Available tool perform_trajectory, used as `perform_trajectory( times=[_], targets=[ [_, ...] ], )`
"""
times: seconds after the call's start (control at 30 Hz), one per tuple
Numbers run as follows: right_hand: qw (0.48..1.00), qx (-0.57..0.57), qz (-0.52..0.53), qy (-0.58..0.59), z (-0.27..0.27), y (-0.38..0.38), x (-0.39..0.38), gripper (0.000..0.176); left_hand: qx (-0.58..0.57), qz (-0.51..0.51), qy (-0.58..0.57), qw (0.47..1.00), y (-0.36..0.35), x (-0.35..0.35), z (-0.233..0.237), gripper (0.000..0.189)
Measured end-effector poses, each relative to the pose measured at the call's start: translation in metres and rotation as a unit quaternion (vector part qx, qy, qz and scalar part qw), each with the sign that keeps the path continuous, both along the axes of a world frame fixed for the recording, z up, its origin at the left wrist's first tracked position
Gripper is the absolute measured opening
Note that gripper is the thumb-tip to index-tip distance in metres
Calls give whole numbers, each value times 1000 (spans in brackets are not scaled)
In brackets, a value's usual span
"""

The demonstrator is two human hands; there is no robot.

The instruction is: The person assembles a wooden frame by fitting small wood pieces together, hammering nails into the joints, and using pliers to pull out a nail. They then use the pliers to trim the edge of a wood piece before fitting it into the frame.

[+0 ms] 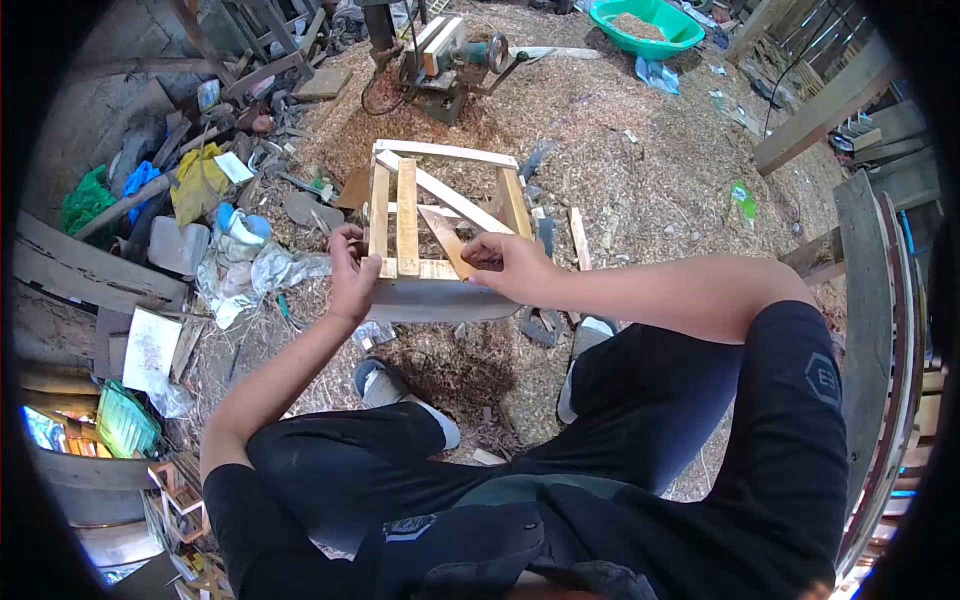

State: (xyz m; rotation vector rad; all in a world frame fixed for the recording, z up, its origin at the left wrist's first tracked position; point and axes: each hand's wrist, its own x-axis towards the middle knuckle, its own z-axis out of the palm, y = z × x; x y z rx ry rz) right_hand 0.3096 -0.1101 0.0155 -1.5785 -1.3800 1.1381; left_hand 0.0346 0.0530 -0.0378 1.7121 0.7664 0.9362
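The floor (670, 215) is the biggest thing, and it has wood bits all over it. In front of the person's two feet, near the middle of the floor, is the wooden frame (445, 153). It has a bar across its far side, a bar down each side and a gray board (440, 300) along its near side. I cannot tell if it rests on the floor. Toward the far edge of the floor is a metal machine (468, 72) with a round wheel. To the right of it, near the far right corner of the floor, sits a green tub (603, 22) with wood bits in it. Junk is piled along the left edge of the floor, with a yellow bag (200, 182) on it. A slanted stick (450, 190) runs across the frame from the far left corner toward the right. A flat stick (407, 215) goes from front to back, with its near end on the near bar. The left hand (352, 280) is at the frame's near left corner, its grip partly open, thumb and fingers bent and apart. The right hand (515, 268) is over the near bar, fingers bent, with its tips at a thin pointy piece (447, 240). I cannot tell how tight that grip is. The pointy piece leans inside the frame, beside the flat stick.
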Motion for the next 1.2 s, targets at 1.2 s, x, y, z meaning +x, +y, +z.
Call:
perform_trajectory(
  times=[1.2],
  targets=[
    [975, -70, 206, -43, -4, 20, 29, 23, 150, -210, 288, 922, -66, -1, 40, 47]
  ],
)
